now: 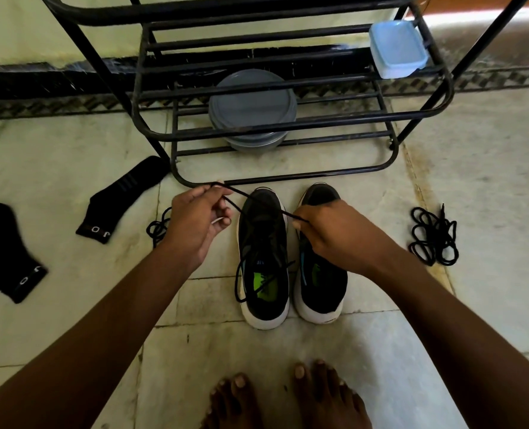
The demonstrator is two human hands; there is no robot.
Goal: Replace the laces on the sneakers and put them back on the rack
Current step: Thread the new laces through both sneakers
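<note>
Black rack (288, 131) across the upper frame. I logged a grey lidded tub (252, 103) on its lower bars and a pale blue lidded box (396, 49) at upper right; contents of both hidden. Sneakers (263, 274) stood side by side at centre, toes just short of the rack's front bar. Left hand (195, 224) and right hand (334, 233) each pinched a black lace (237, 191), stretched over the left-hand shoe. Bare tile flanked the pair. Coiled lace (433, 235) mid right, socks (9, 252) at left.

A black sock (9, 252) lies on the floor (489, 150) at the far left, a second sock (121, 199) beside it. A grey tub (251, 103) sits top middle, a blue box (396, 48) upper right.
</note>
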